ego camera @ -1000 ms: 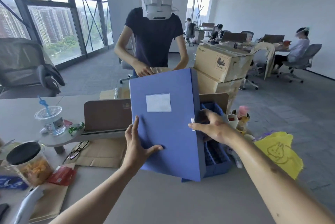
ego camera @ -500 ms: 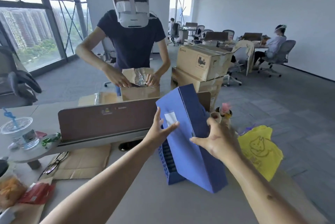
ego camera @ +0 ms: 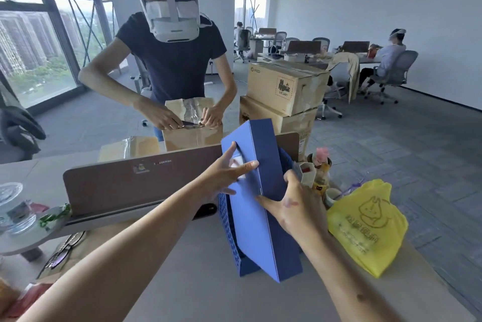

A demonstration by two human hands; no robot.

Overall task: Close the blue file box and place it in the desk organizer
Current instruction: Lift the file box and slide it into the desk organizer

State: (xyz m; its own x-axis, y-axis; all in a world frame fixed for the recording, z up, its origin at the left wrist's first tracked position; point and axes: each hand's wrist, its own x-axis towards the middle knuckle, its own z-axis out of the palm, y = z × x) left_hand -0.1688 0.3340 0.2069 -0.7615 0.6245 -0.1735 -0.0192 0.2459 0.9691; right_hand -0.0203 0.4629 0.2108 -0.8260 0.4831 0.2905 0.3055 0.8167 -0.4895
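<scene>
The blue file box (ego camera: 263, 220) stands upright on edge, closed, tilted with its top leaning away, its lower part sitting inside the blue perforated desk organizer (ego camera: 229, 230) on the desk. My left hand (ego camera: 227, 170) presses on the box's left face over its white label. On the spine side, my right hand (ego camera: 294, 204) grips the box with fingers spread. The organizer's right side is hidden behind the box.
A laptop (ego camera: 140, 186) stands open just left of the organizer. A yellow plastic bag (ego camera: 365, 225) and a cluttered pen holder (ego camera: 318, 170) sit to the right. Across the desk a person with a headset (ego camera: 169, 66) handles a cardboard box. A plastic cup (ego camera: 13, 207) sits far left.
The box turned from flat-on to edge-on and went down into the organizer. Both hands moved with it and stayed on it; my view shifted right and closer.
</scene>
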